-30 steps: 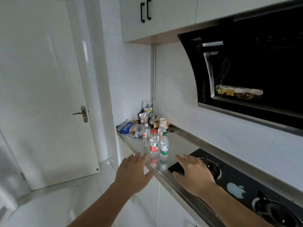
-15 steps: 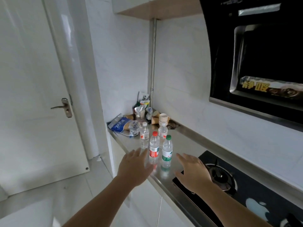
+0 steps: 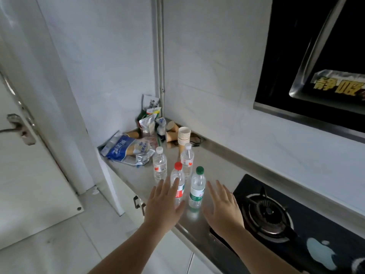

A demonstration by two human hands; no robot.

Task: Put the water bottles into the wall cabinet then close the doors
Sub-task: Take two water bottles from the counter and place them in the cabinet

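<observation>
Bottles: red-cap (image 3: 178,179) & green-cap (image 3: 197,186) upright on counter (image 3: 217,171), side by side. L hand (image 3: 163,206) & R hand (image 3: 222,209) flat, fingers straight, holding nothing, flanking pair.

Two forearms are being shown entering from the lower edge, both bare to the frame border; no sleeve is being worn within view. The left hand (image 3: 163,206) and right hand (image 3: 223,211) are being presented ungloved, with no ring, watch or band being displayed.

Four clear water bottles (image 3: 178,181) upright, clustered on steel counter (image 3: 221,171)
</observation>
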